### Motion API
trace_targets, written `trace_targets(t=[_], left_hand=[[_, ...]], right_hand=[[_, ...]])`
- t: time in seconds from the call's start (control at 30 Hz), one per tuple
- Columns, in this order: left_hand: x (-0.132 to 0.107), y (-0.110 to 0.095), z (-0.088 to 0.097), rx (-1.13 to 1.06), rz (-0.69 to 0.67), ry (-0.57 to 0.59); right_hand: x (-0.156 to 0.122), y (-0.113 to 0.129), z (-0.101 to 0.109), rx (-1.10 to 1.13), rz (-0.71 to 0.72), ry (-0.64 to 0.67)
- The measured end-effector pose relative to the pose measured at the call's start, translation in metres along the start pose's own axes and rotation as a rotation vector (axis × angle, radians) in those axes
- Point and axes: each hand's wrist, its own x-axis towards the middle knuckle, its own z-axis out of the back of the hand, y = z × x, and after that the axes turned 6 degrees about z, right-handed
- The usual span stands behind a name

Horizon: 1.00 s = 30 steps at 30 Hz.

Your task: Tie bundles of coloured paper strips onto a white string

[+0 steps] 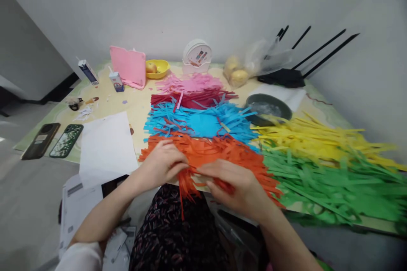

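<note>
A heap of orange paper strips (219, 152) lies at the table's near edge, some hanging over it. My left hand (162, 163) is closed, its fingers pinching orange strips at the heap's left end. My right hand (237, 186) is closed too, its fingers gripping a bunch of orange strips just to the right. Behind the orange heap lie blue strips (200, 123), then dark red strips (193, 98) and pink strips (190, 82). Yellow strips (318, 137) and green strips (333, 182) spread to the right.
A white sheet (106, 142) and two phones (52, 139) lie at the left. At the back stand a pink tablet case (127, 67), a yellow bowl (157, 68), drink cartons (89, 72) and a bag of fruit (238, 72). A dark bowl (269, 108) sits right of centre.
</note>
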Motion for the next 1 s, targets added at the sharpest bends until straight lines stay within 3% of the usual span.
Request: trace_targets(t=[0.13,0.23,0.3,0.47,0.7,0.9,1.0], left_hand=[[-0.003,0.004,-0.008,0.432,-0.263,-0.266],[-0.005,0.006,-0.010,0.511,-0.471,-0.423],[-0.006,0.010,-0.011,0.527,-0.511,-0.493],[-0.008,0.023,-0.020,0.478,-0.402,-0.607],[0.004,0.028,-0.028,0.383,-0.337,-0.675],[0.029,0.017,-0.034,0.003,-0.093,-0.723],[0.048,0.013,-0.032,-0.279,0.032,-0.670]], right_hand=[[0.010,-0.013,0.004,0.142,-0.357,0.065],[0.019,-0.021,-0.007,0.484,-0.488,0.145],[0.021,-0.024,-0.017,0.691,-0.559,0.153],[0.019,-0.031,-0.032,0.814,-0.638,0.034],[0.026,-0.028,-0.033,0.910,-0.638,-0.050],[0.045,-0.024,-0.018,0.771,-0.469,-0.143],[0.062,-0.031,-0.004,0.671,-0.377,-0.182]])
